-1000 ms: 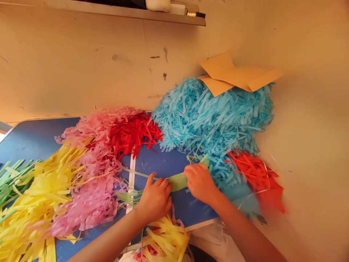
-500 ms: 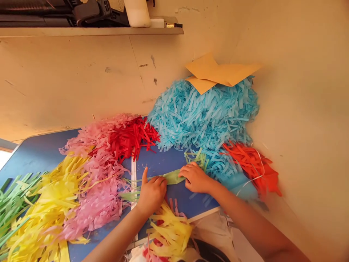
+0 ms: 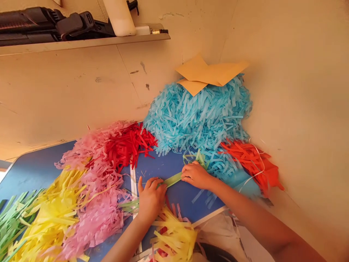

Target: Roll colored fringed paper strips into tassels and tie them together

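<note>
A light green tissue paper strip with fringed ends is stretched between my hands, low over the table. My left hand grips its left part, one finger sticking out to the side. Closed around the right part is my right hand, its fingertips bent over the paper. Green fringe fans out past the right hand, and more green fringe shows left of my left hand. Close to my body, beneath the hands, lies a yellow fringed paper bunch with some red and pink strips.
The blue table carries fringed paper heaps: light blue, red, pink, yellow and green. Orange-red paper with a white string lies right. Orange sheets top the blue heap. A shelf runs above.
The green strip between my hands looks narrower now, as if gathered or folded. Both hands keep hold of it and have hardly moved. The view has tilted slightly.
</note>
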Demonstrator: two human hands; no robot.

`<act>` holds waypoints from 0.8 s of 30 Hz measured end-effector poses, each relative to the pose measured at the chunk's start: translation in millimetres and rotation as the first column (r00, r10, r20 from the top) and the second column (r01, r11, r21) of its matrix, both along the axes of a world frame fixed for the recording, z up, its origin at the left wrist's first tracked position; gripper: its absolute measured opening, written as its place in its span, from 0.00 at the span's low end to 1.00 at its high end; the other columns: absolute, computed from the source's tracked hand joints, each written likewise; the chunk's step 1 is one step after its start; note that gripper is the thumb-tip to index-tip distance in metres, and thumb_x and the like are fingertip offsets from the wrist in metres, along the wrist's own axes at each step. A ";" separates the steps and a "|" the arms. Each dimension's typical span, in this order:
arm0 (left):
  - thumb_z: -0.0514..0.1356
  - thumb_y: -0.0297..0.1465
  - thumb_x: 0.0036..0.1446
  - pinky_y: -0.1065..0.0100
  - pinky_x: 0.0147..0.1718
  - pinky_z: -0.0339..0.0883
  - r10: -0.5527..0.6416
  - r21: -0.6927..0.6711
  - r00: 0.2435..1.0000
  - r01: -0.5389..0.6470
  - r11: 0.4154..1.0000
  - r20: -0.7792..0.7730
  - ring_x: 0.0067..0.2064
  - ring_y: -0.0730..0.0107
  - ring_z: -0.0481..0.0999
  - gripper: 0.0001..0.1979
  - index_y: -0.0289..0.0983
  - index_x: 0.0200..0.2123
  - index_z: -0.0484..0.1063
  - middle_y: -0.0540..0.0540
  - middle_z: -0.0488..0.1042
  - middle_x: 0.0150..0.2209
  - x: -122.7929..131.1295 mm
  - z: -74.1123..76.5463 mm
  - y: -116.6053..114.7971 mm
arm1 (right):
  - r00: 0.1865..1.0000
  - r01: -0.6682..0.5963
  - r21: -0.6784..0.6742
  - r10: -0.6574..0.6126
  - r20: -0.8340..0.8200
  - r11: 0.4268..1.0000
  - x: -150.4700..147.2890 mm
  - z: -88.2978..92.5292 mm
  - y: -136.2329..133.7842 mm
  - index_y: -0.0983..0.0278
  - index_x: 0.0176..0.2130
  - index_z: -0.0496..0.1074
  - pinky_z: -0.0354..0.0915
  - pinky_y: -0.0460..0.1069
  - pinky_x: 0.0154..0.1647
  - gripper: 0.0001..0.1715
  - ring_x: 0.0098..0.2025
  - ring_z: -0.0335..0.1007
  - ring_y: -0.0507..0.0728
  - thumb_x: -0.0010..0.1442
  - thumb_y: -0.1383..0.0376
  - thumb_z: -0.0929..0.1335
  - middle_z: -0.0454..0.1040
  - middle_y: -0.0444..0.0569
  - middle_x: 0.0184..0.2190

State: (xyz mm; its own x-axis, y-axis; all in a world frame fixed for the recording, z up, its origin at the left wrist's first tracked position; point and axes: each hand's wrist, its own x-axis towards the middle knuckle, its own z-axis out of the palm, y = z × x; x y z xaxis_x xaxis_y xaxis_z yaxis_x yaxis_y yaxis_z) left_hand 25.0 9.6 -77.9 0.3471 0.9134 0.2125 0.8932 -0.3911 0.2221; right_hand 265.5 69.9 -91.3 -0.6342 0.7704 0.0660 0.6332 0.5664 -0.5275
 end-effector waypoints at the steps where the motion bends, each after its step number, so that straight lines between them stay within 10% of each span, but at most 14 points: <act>1: 0.58 0.30 0.63 0.38 0.63 0.39 0.020 -0.018 0.999 -0.019 1.000 0.040 0.51 0.55 0.75 0.10 0.45 0.35 0.79 0.47 0.81 0.43 -2.5 -2.3 0.7 | 1.000 0.010 -0.009 -0.009 0.004 1.000 -0.6 -0.3 1.3 0.59 0.37 0.79 0.53 0.51 0.43 0.07 0.40 0.71 0.54 0.65 0.66 0.69 0.77 0.44 0.40; 19: 0.58 0.35 0.62 0.44 0.57 0.52 0.191 -0.061 0.981 -0.190 0.980 0.018 0.47 0.56 0.73 0.16 0.42 0.23 0.78 0.46 0.78 0.36 2.6 -8.1 12.4 | 0.969 0.195 0.019 -0.196 0.148 0.981 -20.5 -8.8 9.9 0.63 0.24 0.71 0.51 0.49 0.37 0.13 0.29 0.64 0.52 0.60 0.64 0.70 0.71 0.43 0.28; 24: 0.58 0.33 0.63 0.43 0.59 0.49 0.120 0.069 0.990 -0.114 0.991 -0.080 0.49 0.53 0.72 0.09 0.42 0.35 0.79 0.44 0.78 0.40 2.3 -7.6 12.6 | 0.946 0.268 0.092 -0.280 0.165 0.959 -18.2 -2.0 9.1 0.62 0.34 0.72 0.53 0.51 0.39 0.04 0.33 0.66 0.55 0.59 0.64 0.71 0.72 0.44 0.32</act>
